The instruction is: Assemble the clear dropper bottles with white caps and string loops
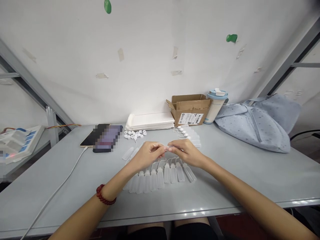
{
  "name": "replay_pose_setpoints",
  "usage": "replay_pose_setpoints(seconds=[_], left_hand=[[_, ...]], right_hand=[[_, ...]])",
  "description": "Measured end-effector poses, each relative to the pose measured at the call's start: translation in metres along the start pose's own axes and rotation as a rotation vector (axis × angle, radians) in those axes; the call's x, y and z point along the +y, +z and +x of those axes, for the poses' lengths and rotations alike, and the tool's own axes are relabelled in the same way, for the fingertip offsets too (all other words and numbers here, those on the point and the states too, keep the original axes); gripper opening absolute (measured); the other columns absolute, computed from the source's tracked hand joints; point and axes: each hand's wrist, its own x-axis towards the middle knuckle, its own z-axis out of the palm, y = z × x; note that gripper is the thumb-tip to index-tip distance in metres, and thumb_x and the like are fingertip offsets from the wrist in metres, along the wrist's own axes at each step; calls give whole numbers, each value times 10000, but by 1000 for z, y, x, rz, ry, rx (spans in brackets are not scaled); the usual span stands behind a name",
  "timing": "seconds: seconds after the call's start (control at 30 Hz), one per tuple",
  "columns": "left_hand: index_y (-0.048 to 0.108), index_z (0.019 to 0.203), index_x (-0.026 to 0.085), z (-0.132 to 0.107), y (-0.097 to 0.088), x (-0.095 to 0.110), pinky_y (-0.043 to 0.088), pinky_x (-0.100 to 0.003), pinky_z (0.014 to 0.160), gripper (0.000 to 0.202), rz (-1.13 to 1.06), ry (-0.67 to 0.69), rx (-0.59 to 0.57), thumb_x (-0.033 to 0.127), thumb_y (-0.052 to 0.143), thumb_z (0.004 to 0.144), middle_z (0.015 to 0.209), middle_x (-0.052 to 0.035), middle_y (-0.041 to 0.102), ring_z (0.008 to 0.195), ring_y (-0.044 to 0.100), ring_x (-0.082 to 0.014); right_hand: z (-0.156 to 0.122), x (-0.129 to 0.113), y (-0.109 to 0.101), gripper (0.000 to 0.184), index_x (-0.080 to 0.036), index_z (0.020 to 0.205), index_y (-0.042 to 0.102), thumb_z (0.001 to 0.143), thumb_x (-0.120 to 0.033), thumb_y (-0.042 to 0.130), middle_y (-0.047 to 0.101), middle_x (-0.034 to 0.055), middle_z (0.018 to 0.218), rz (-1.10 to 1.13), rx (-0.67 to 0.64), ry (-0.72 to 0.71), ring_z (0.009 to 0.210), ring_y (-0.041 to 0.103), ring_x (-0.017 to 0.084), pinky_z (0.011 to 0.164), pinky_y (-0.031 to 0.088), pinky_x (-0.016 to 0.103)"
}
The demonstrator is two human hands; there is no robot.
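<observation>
My left hand (148, 155), with a red bead bracelet (105, 196) at the wrist, is closed around what looks like a small translucent plastic bottle (155, 146), mostly hidden by the fingers. Thumb and forefinger of my right hand (186, 151) pinch together at the left fingertips; what they grip is too small to make out. Below both hands several translucent squeeze bottles (160, 178) lie in a curved row, thin white strings at their necks. A lone bottle (128, 153) lies left of my left hand. Small white caps (135, 134) sit in a pile behind it.
More bottles with white caps (193, 136) lie behind my right hand. At the back stand a stack of white trays (151, 121), an open cardboard box (192, 110) and a tumbler (214, 108). Right is a blue cloth bag (252, 125); left, phones (101, 137) with a cable (60, 185).
</observation>
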Motion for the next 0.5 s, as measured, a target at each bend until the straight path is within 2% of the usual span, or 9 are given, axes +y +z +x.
replay_pose_setpoints(seconds=[0.07,0.17,0.27,0.37,0.5], left_hand=[[619,670,149,3,-10,-3,424,-243,586,364,175,10,36,414,445,848,664,-25,625,616,553,-145],[644,729,152,8,-36,-19,430,-286,654,324,604,42,223,300,388,862,710,-56,653,692,590,-197],[669,945,146,12,-65,-43,434,-320,788,309,884,-36,351,176,390,817,947,-115,682,923,606,-261],[663,1046,167,14,-82,-61,436,-319,810,396,922,-124,297,101,387,770,1009,-111,685,965,607,-261],[668,1080,174,15,-83,-68,436,-298,813,503,886,-150,220,23,392,687,993,-99,693,961,608,-242]], right_hand=[[1,3,-5,379,-152,762,602,946,-385,366,565,18,642,-17,-37,41,585,486,118,576,352,237],[2,13,-15,343,-150,797,604,931,-387,395,607,43,700,-149,-38,128,620,518,137,589,350,249],[1,23,-26,326,-156,838,594,930,-388,384,618,47,698,-286,-33,232,611,528,149,573,333,252],[0,29,-32,302,-159,877,587,934,-363,371,630,51,694,-378,-56,287,624,546,162,575,325,253],[0,29,-34,281,-155,912,586,931,-341,376,658,81,775,-498,-108,326,693,578,188,579,316,259]])
